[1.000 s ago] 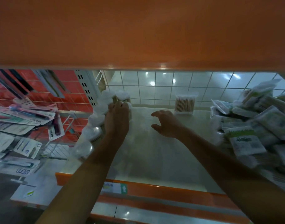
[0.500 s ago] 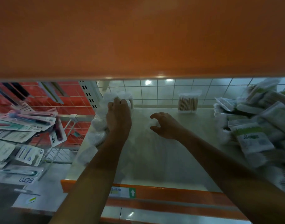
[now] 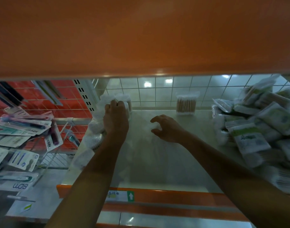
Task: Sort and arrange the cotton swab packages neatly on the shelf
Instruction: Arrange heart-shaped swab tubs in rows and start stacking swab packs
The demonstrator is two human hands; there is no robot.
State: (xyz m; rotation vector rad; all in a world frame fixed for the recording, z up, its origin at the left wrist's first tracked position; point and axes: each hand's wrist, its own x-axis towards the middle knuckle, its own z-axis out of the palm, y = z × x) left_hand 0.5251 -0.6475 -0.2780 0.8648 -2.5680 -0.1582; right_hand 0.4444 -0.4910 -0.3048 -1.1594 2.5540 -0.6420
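A row of round white-lidded cotton swab tubs (image 3: 95, 126) runs along the left edge of the pale shelf (image 3: 157, 162), from front to back. My left hand (image 3: 115, 117) reaches to the far end of that row, its fingers curled over a tub by the back wall. My right hand (image 3: 167, 129) hovers just above the middle of the shelf, fingers loosely bent, holding nothing. A clear box of wooden-stick swabs (image 3: 186, 104) stands upright against the tiled back wall. A loose pile of bagged swab packages (image 3: 256, 129) fills the right side.
An orange shelf (image 3: 141, 38) hangs low overhead and hides the upper view. An orange front rail (image 3: 174, 196) with a price label (image 3: 119, 195) edges the shelf. Toothbrush packs (image 3: 17, 129) hang on a red wire rack to the left.
My left hand has slid a little farther back along the row of tubs toward the wall. My right hand has stayed in about the same spot above the shelf.
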